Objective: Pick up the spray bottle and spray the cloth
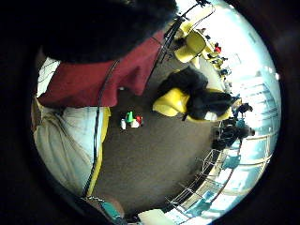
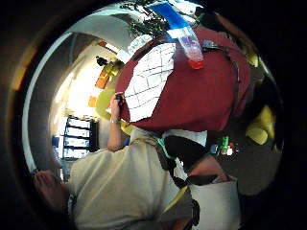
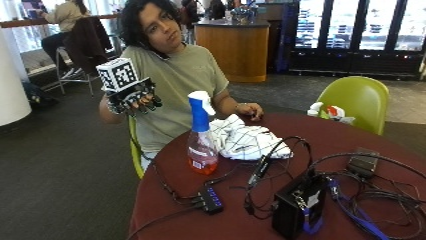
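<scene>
2 task things sit on the bench [image 3: 373, 145]: the spray bottle [image 3: 202, 134] upright, long axis vertical, nozzle aimed toward the cloth [image 3: 245, 140] just beside it. Raised beside the shoulder (well apart from both), the gloved right hand [image 3: 136, 98] is a relaxed, empty grip; the bottle lies below and forward of it, nearer than the cloth.

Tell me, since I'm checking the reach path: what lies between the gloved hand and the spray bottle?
Nothing: in the outside view the right hand is raised off the table, with only open air between it and the spray bottle.
</scene>
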